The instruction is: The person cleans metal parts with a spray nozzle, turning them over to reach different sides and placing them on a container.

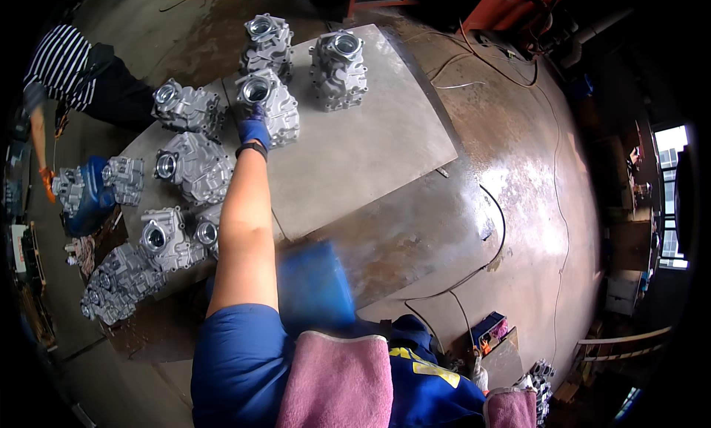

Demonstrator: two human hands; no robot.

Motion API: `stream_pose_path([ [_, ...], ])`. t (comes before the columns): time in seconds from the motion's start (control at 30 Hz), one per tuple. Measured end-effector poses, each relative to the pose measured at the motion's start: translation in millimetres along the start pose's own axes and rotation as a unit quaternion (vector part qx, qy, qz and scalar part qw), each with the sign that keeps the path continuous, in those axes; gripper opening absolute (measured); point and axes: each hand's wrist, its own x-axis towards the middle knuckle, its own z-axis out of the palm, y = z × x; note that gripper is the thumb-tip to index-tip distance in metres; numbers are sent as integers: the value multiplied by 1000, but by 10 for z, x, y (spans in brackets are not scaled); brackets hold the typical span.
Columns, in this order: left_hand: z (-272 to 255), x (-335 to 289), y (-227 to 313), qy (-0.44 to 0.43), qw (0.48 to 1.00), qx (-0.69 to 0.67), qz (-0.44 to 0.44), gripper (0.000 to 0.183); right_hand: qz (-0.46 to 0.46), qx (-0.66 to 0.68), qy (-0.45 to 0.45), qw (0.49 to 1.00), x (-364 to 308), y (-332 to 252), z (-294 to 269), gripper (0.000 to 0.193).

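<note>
My left hand (pixel 255 128), in a blue glove with a dark band at the wrist, reaches far across the table. Its fingers are closed at the round bore of a grey cast-metal housing (pixel 280 115), which stands on the table. Directly behind that one stands a second housing (pixel 268 51). Another housing (pixel 341 76) is upright to the right, apart from them. Left of my hand lie more housings, among them one (pixel 191 108) near the far edge and one (pixel 198 167) closer to me. My right hand does not show.
A grey metal sheet (pixel 370 154) covers the tabletop. Below it is a blurred blue bin (pixel 318 287). Several housings (pixel 122 280) crowd the near left. At far left a co-worker in a striped shirt (pixel 63 65) bends beside a blue container (pixel 92 198). Cables (pixel 498 243) trail over the floor.
</note>
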Motion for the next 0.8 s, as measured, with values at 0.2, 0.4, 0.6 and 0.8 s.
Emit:
stream_pose_path([
  [0.2, 357, 573, -37, -24, 948, -155, -276, 50, 197, 82, -57, 975, -545, -135, 413, 70],
  [0.4, 218, 529, 173, -49, 942, -208, -258, 41, 230, 98, -68, 966, -798, -133, 578, 73],
  [0.6, -11, 19, -218, -36, 953, -184, -238, 47, 201, 99, -72, 972, -568, 2, 554, 75],
  [0.8, -401, -1213, -389, -46, 940, -213, -264, 27, 160, 89, -37, 982, -51, 144, 202, 78],
])
